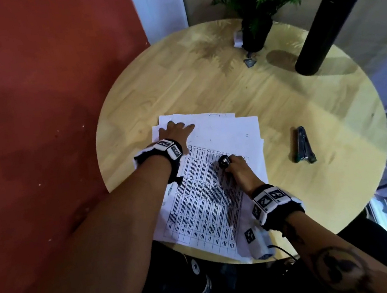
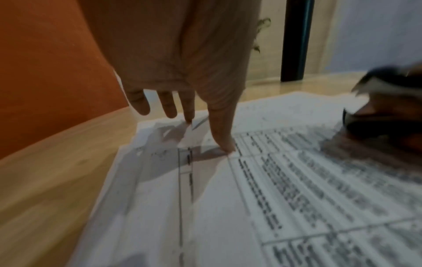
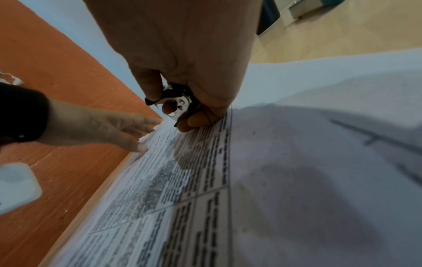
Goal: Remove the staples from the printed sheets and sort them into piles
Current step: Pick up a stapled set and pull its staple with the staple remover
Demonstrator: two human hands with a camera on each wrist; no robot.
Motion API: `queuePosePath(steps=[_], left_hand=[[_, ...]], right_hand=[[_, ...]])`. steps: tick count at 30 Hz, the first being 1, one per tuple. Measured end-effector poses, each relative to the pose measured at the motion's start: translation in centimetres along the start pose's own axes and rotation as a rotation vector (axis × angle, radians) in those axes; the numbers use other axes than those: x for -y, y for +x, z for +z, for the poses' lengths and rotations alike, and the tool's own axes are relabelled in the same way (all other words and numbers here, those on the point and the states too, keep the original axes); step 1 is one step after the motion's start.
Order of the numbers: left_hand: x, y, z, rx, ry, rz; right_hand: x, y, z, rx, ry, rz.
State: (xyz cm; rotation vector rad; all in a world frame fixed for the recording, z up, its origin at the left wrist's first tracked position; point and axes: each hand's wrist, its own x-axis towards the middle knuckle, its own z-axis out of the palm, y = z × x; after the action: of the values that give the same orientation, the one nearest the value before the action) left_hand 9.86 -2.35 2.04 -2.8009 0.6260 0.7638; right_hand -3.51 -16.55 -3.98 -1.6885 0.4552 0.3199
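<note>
Left hand (image 1: 175, 131) lies flat with fingers straight and spread, fingertips (image 2: 224, 144) pressing the far left corner of the printed sheets (image 1: 202, 195). Right hand (image 1: 238, 172) has thumb and fingers curled round a staple remover (image 3: 177, 103), resting on the upper part of the printed table. The remover's claws are largely hidden by the fingers; no staple can be made out, and the print is too blurred to read. The sheets lie fanned at the near left of the round table (image 1: 308, 108), their near edge overhanging its rim. A stapler (image 1: 303, 144) lies to the right, well apart from the sheets.
</note>
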Motion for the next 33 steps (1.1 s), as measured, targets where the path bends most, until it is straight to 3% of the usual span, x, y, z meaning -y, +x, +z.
queuePosePath(steps=[4,8,11,14,17,19,20,22,23,28,33], left_hand=[[0.4,0.3,0.3,-0.042,0.007,0.015],[0.7,0.4,0.1,-0.133,-0.092,-0.011],[1.0,0.2,-0.1,-0.127,-0.171,-0.031],[2.0,-0.5,-0.3,-0.157,-0.509,-0.076],[3.2,-1.7,0.1,-0.335,-1.052,-0.177],[3.7,-2.6,0.9,-0.313,-1.296,-0.245],[3.7,-3.1,1.4,-0.225,-1.337,-0.26],[3.4,-3.7,2.7,-0.088,-1.333,-0.287],[3.2,-3.9,3.4,-0.086,-1.335,-0.297],[2.7,-3.6,5.9,-0.226,-1.176,-0.385],[3.4,-3.4,8.0,-0.389,-1.017,-0.541]], right_hand=[[0.7,-0.6,-0.3,0.031,0.002,-0.01],[0.8,-0.9,-0.2,0.069,-0.009,-0.049],[0.2,-0.3,-0.1,0.078,-0.042,-0.057],[-0.3,0.0,-0.2,0.044,-0.024,-0.054],[-0.1,0.0,-0.1,0.032,-0.024,-0.045],[-0.1,0.0,0.1,0.02,-0.036,-0.055],[-0.2,0.1,0.2,0.017,-0.044,-0.06],[-0.1,0.1,0.2,0.017,-0.065,-0.058],[0.0,0.0,0.2,0.024,-0.075,-0.049],[0.5,0.0,-0.3,-0.016,-0.131,-0.082],[-0.6,-2.2,-2.0,-0.271,-0.107,-0.269]])
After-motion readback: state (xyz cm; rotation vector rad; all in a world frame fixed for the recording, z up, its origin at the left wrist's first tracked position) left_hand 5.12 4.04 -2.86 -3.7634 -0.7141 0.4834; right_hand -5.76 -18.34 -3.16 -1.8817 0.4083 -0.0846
